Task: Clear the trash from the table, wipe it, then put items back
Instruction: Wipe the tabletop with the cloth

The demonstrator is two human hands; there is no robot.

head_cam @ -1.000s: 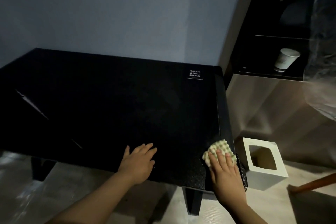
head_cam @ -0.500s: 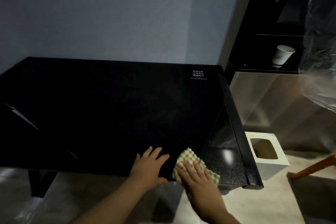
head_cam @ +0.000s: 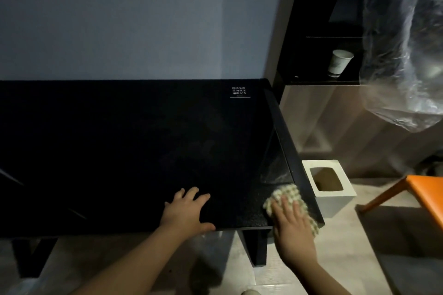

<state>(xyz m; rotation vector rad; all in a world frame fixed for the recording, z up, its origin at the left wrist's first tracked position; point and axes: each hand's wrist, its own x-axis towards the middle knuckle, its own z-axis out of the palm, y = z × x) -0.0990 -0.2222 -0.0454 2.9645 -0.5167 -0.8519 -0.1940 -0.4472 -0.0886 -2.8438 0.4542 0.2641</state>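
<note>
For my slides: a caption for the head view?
Table cleaning: right hand presses a waffle cloth on the black table near its right corner; left hand rests flat alongside.

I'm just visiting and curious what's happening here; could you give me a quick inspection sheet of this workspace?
Surface: black glossy table, small white label at its far right corner.
Job's things: checked cloth at the table's near right corner; white bin on the floor beside the table.
Clutter: nothing seen.
Hands: left hand flat on the table, fingers spread; right hand pressing the cloth.
Cables: nothing seen.
Surroundings: paper cup on a dark shelf, clear plastic sheet, orange seat, blue-grey wall.
</note>
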